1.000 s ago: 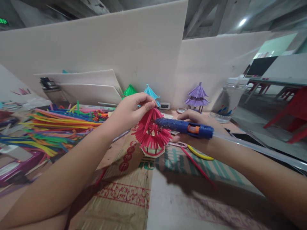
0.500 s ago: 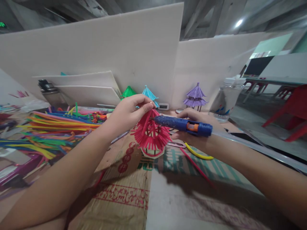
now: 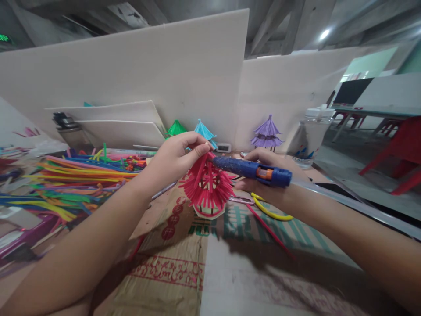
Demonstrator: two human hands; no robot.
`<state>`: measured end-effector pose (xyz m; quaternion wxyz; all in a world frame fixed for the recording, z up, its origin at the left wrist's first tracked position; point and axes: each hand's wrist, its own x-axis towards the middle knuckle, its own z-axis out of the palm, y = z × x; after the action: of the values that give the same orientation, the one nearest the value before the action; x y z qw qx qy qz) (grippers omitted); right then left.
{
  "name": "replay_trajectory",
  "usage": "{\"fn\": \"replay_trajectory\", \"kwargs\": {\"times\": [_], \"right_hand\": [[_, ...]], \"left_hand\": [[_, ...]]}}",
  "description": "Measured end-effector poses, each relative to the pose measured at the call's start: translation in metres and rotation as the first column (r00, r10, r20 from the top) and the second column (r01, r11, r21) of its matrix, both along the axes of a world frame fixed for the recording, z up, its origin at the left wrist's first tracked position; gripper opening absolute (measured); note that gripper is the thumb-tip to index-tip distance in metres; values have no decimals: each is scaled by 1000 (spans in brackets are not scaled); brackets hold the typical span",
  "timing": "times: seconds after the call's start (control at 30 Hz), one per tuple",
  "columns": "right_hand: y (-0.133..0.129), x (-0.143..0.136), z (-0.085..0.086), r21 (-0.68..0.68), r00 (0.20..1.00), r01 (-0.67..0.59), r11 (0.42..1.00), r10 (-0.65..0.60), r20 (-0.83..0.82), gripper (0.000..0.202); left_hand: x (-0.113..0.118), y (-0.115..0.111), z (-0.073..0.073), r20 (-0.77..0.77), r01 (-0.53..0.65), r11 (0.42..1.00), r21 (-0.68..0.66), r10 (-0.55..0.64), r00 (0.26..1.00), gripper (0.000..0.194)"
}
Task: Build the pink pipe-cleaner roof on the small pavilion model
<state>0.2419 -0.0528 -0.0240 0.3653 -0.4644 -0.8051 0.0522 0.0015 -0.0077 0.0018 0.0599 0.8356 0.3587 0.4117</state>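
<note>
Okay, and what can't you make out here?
- Head view: grip of the right hand, mostly behind the blue glue gun.
- Head view: part of the light-blue model pagoda, behind the left hand.
- Head view: reading on the digital display, too small.
- Head view: red chair, cut off by right edge.

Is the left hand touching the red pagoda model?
Touching. The head view shows the thumb and fingers of the left hand closed around the roof peak of the red pagoda model.

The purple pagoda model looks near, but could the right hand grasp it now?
Probably not: the right hand is occupied with the blue glue gun, though the purple pagoda model stands just beyond, its roofs uncovered.
</note>
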Motion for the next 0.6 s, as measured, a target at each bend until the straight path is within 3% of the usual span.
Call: {"fn": "replay_trajectory", "kwargs": {"times": [0.2, 0.37, 0.5, 0.6], "right_hand": [[-2, -1, 2, -27, 1000, 31, 999, -31, 5, 36], [0, 0, -1, 34, 1000, -8, 999, 8, 2, 32], [1, 2, -3, 87, 997, -49, 995, 54, -59, 30], [0, 1, -2, 44, 992, -52, 998, 56, -110, 33]], "left_hand": [[0, 0, 1, -1, -4, 1000, -6, 4, 1000, 26], [0, 0, 0, 4, 3, 1000, -1, -3, 1000, 26], [-2, 4, -2, -6, -9, 1000, -11, 9, 1000, 28], [-3, 7, -3, -3, -6, 1000, -11, 6, 1000, 29]]}}
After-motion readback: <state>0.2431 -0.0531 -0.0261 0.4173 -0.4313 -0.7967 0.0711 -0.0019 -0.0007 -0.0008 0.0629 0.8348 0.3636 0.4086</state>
